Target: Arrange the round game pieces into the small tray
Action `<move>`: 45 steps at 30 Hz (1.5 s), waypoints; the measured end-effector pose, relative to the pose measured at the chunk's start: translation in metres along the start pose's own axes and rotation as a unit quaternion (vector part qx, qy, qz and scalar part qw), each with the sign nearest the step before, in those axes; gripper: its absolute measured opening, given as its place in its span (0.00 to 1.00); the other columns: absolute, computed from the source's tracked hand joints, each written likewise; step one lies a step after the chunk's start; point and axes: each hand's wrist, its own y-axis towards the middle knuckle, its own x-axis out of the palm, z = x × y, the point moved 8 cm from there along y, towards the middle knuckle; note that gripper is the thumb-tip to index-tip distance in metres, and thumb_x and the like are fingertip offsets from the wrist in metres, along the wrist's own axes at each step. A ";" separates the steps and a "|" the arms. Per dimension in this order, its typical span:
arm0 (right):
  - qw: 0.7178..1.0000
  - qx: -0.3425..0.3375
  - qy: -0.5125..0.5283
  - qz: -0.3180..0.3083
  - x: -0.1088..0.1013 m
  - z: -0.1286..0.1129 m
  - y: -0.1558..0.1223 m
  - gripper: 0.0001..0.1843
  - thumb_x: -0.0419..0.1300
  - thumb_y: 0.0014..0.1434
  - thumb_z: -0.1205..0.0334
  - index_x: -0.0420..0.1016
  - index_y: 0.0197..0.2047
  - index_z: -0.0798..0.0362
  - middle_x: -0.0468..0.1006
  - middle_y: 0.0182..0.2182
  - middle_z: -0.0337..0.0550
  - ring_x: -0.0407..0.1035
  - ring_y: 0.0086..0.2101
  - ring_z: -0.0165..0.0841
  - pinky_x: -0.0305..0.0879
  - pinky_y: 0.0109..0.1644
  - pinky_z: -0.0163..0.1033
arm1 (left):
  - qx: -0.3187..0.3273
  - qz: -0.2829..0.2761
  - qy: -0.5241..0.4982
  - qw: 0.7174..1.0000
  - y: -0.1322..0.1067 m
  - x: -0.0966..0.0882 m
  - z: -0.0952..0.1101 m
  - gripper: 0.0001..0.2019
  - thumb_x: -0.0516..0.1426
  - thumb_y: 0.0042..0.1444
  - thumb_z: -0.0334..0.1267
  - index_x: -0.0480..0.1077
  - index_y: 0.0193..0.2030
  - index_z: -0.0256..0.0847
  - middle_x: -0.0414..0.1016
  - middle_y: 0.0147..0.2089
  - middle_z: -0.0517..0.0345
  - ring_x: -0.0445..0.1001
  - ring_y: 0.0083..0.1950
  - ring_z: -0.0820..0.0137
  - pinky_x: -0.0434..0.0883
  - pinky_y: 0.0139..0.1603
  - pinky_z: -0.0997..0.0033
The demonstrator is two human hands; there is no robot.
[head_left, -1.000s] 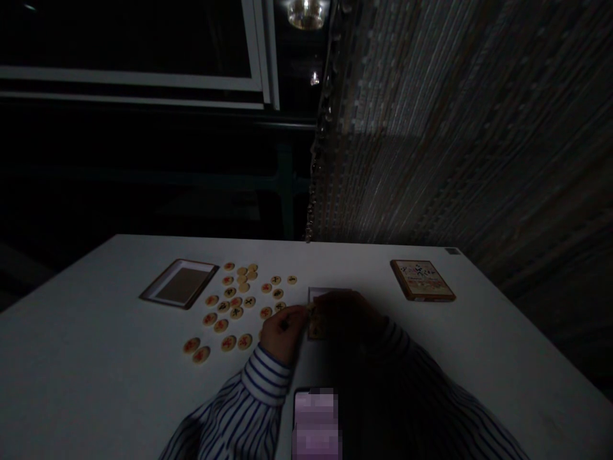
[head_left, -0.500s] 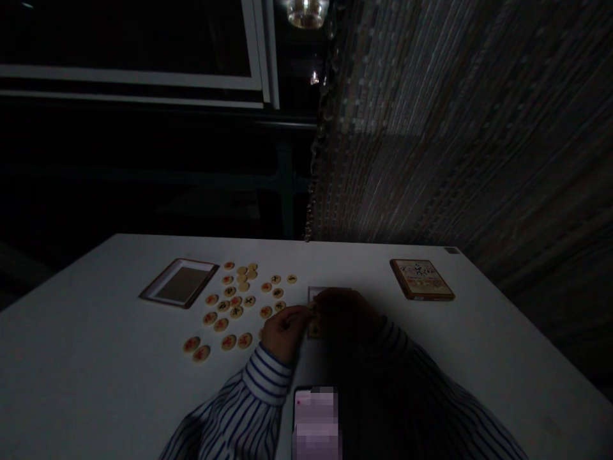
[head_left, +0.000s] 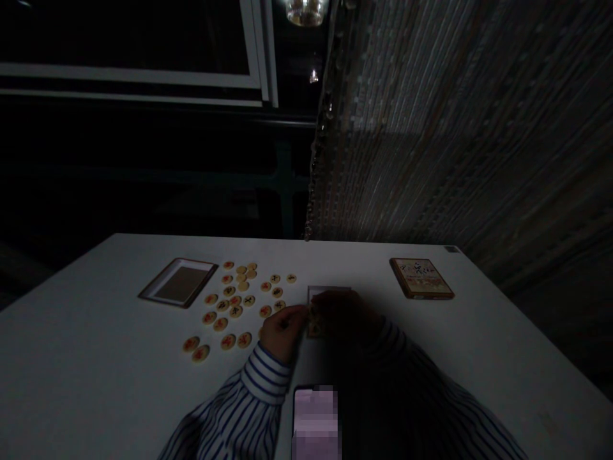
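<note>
- The left hand sits near the middle of the white table, its fingers curled in and the tips pinched on the edge of a small tan object.
- The right hand meets it from the other side, but it is lost in shadow and I cannot tell its grip.
- A pale sheet lies just behind the hands.
- Round xiangqi pieces are scattered to the left, beside an open box tray.
- A box lid lies towards the far right corner.
- A phone lies at the near edge.

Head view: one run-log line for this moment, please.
left hand: at small tan piece, grip unclear | right hand: in shadow, beside piece | round discs: loose on table by left hand | box lid: far right
</note>
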 end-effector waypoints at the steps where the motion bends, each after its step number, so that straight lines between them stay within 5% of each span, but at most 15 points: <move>1: 1.000 -0.003 -0.017 0.006 -0.001 -0.003 0.000 0.12 0.54 0.53 0.60 0.75 0.37 0.54 0.78 0.33 0.45 0.72 0.34 0.33 0.68 0.37 0.36 | -0.001 0.005 0.003 1.000 0.000 -0.001 0.000 0.13 0.55 0.45 0.46 0.74 0.31 0.39 0.78 0.32 0.54 0.75 0.36 0.67 0.71 0.39 0.69; 11: 0.961 -0.161 -0.225 0.001 0.012 -0.020 -0.002 0.14 0.55 0.52 0.58 0.72 0.41 0.54 0.75 0.39 0.50 0.69 0.40 0.35 0.64 0.45 0.40 | -0.013 0.007 -0.019 1.000 0.001 -0.003 0.000 0.12 0.54 0.44 0.43 0.73 0.30 0.39 0.78 0.30 0.55 0.75 0.34 0.68 0.72 0.36 0.72; 23: 0.942 -0.194 -0.274 0.008 0.011 -0.024 -0.004 0.11 0.54 0.54 0.59 0.71 0.40 0.53 0.74 0.37 0.47 0.67 0.38 0.33 0.62 0.43 0.38 | -0.001 -0.024 0.020 1.000 0.005 0.001 -0.007 0.13 0.53 0.46 0.44 0.73 0.33 0.39 0.78 0.32 0.54 0.75 0.36 0.67 0.72 0.36 0.71; 31: 0.916 -0.099 -0.387 -0.036 -0.001 -0.028 -0.003 0.13 0.54 0.52 0.58 0.70 0.40 0.54 0.74 0.37 0.49 0.66 0.37 0.37 0.60 0.40 0.39 | 0.029 0.033 0.075 0.996 0.002 0.000 -0.010 0.15 0.51 0.48 0.46 0.73 0.34 0.38 0.77 0.32 0.53 0.74 0.35 0.67 0.70 0.38 0.68; 45: 0.891 0.002 -0.447 -0.082 -0.002 0.003 0.000 0.15 0.52 0.52 0.53 0.74 0.31 0.54 0.76 0.30 0.50 0.70 0.31 0.38 0.61 0.32 0.38 | 0.156 0.018 0.234 0.959 -0.004 0.011 0.006 0.14 0.48 0.53 0.39 0.71 0.39 0.38 0.75 0.36 0.52 0.73 0.38 0.68 0.69 0.40 0.69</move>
